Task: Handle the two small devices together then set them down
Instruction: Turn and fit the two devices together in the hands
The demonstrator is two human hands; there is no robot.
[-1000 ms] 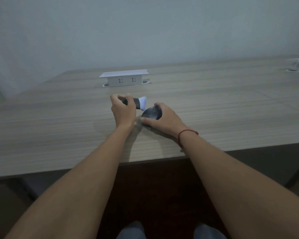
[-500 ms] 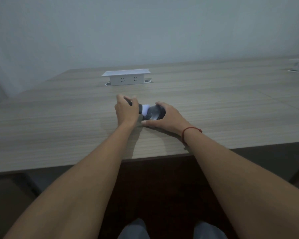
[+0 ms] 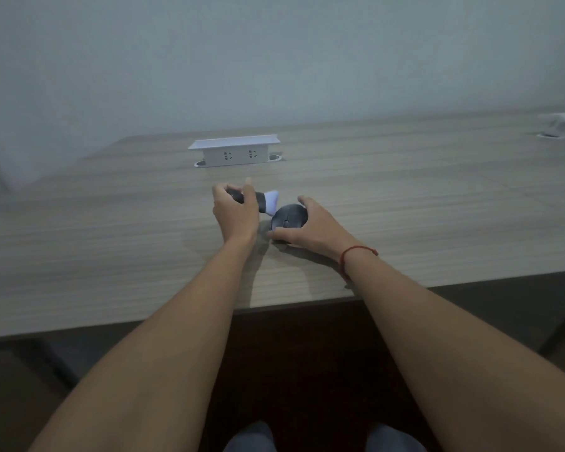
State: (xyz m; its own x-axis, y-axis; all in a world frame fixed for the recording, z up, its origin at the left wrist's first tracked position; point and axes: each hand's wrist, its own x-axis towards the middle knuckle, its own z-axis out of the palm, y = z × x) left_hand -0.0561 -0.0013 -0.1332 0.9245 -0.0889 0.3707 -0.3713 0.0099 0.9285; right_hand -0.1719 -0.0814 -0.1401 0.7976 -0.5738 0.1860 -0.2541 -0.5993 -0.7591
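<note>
Brush [image 3: 264,201], dark-handled with pale bristles, is gripped in the left hand [image 3: 235,214], fingers wrapped shut round the handle. Bristles are aimed at 4 o'clock, just beside the black mouse [image 3: 287,218]. Mouse is cupped on the counter [image 3: 111,243] by the right hand [image 3: 310,227]. Socket box [image 3: 234,154] is seen at 12 o'clock.

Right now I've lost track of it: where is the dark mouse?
In the head view, the dark mouse rests mid-table under the right hand, beside the brush.
</note>
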